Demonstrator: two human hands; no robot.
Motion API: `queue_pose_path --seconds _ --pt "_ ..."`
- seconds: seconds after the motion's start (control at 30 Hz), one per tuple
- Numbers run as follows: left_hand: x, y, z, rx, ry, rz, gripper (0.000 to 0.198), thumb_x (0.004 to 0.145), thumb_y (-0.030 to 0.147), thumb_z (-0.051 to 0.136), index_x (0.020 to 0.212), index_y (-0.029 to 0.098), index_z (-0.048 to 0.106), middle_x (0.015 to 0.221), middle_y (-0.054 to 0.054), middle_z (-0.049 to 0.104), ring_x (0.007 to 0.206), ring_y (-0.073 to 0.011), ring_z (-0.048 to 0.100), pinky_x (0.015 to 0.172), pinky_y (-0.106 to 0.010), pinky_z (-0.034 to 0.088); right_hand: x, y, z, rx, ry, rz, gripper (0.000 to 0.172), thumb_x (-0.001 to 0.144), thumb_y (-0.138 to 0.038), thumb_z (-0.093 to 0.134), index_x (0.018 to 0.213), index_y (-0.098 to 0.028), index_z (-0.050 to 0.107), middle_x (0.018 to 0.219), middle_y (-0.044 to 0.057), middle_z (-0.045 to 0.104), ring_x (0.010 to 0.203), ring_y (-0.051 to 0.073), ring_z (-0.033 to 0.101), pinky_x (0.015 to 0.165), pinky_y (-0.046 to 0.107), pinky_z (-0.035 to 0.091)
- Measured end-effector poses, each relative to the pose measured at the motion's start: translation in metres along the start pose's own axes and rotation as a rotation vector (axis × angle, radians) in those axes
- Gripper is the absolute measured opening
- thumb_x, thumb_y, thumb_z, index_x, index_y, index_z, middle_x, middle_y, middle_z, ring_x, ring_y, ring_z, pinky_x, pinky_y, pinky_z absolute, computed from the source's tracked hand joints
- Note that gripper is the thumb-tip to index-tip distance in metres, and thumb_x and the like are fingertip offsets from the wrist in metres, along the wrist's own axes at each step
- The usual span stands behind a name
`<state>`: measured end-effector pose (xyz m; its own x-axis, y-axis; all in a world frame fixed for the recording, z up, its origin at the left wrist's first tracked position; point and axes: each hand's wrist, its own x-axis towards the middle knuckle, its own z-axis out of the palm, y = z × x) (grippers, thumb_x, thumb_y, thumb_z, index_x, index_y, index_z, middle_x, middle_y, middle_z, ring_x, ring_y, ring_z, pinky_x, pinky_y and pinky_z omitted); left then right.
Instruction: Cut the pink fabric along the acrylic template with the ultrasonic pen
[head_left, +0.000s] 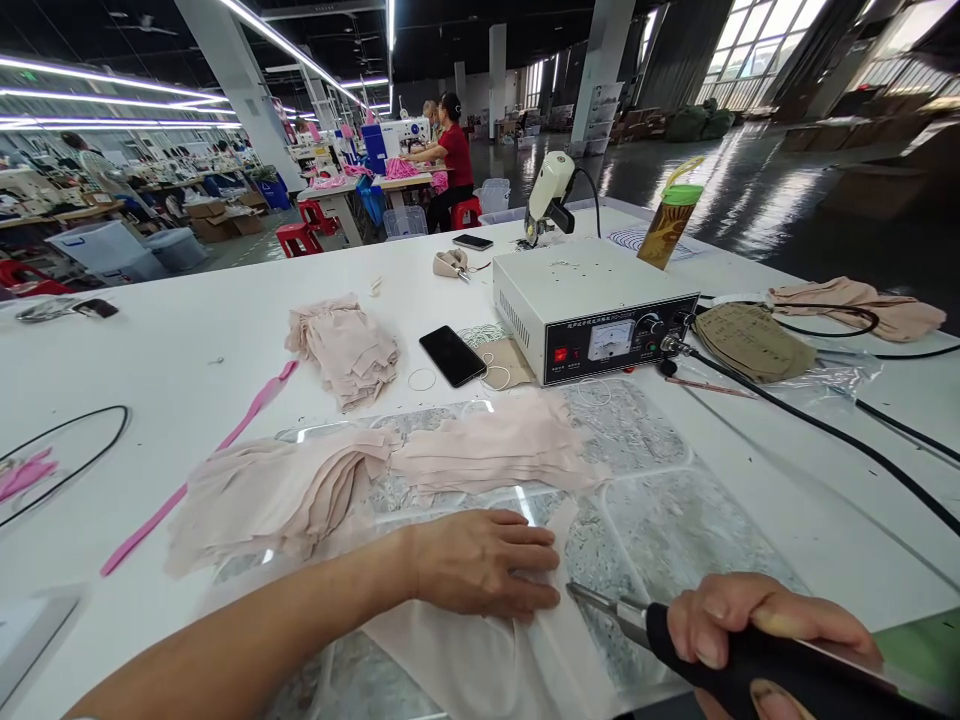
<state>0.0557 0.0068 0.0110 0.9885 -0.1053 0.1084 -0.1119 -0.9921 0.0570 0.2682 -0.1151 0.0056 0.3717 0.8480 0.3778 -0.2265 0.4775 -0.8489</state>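
My left hand [487, 562] lies flat with its fingers stretched out, pressing on a thin pale pink fabric piece [480, 655]. In my closed right hand [765, 625] is a black-handled ultrasonic cutter [720, 660], joined by its look to the control box. The metal tip rests at the fabric's right edge, just right of my left fingertips. Beneath the fabric is a clear-topped, grey-patterned board [660, 520]. Two layered stacks of the same fabric lie beyond my left hand, one at left [277, 490] and one in the middle [487, 445].
A white control box [592, 300] with a dial stands behind the board; its black cable [825, 420] runs along the right. Around it are a phone [452, 356], another fabric pile [345, 345], a bottle [670, 225] and brown pads [754, 342]. A person in red [454, 155] sits farther back.
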Motion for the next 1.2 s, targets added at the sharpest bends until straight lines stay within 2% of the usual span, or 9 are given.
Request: queue_pose_path --seconds 0.27,0.47,0.7,1.03,1.2 --pt "-0.002 0.000 0.004 -0.007 0.047 -0.011 0.024 0.098 0.032 0.048 0.109 0.017 0.064 0.113 -0.007 0.063 0.119 -0.0213 0.052 0.097 -0.031 0.043 0.002 -0.002 0.003 -0.014 -0.003 0.026 0.007 0.080 -0.028 0.064 0.085 -0.029 0.059 0.071 0.001 0.055 0.050 0.015 0.052 0.044 0.033 0.052" --pt "-0.001 -0.001 0.001 -0.010 0.019 -0.001 0.026 0.100 0.030 0.044 0.109 0.016 0.063 0.113 -0.008 0.062 0.120 -0.0214 0.051 0.097 -0.031 0.043 0.007 -0.006 0.001 -0.053 -0.071 0.030 0.010 0.077 -0.028 0.070 0.078 -0.029 0.060 0.067 0.000 0.057 0.047 0.015 0.054 0.042 0.034 0.053" --pt "0.000 -0.001 -0.001 -0.010 0.027 -0.003 0.025 0.099 0.031 0.046 0.108 0.017 0.064 0.114 -0.008 0.062 0.117 -0.0206 0.052 0.096 -0.031 0.043 0.011 -0.005 0.009 -0.052 -0.015 -0.019 0.010 0.078 -0.028 0.070 0.082 -0.029 0.061 0.069 0.000 0.057 0.047 0.014 0.054 0.042 0.032 0.053" --pt "0.000 0.000 -0.001 -0.041 0.034 -0.021 0.024 0.099 0.032 0.045 0.105 0.017 0.063 0.115 -0.009 0.062 0.117 -0.0213 0.052 0.097 -0.032 0.042 0.012 -0.004 0.009 -0.046 -0.084 0.005 0.009 0.082 -0.027 0.066 0.086 -0.031 0.059 0.071 0.001 0.056 0.052 0.015 0.055 0.046 0.033 0.053" --pt "0.000 -0.001 -0.001 -0.031 0.047 -0.022 0.022 0.098 0.032 0.049 0.105 0.017 0.062 0.115 -0.009 0.062 0.119 -0.0216 0.051 0.099 -0.031 0.041 0.014 -0.005 0.010 -0.062 -0.044 0.011 0.010 0.083 -0.026 0.064 0.089 -0.030 0.057 0.074 0.001 0.056 0.057 0.015 0.056 0.052 0.033 0.054"
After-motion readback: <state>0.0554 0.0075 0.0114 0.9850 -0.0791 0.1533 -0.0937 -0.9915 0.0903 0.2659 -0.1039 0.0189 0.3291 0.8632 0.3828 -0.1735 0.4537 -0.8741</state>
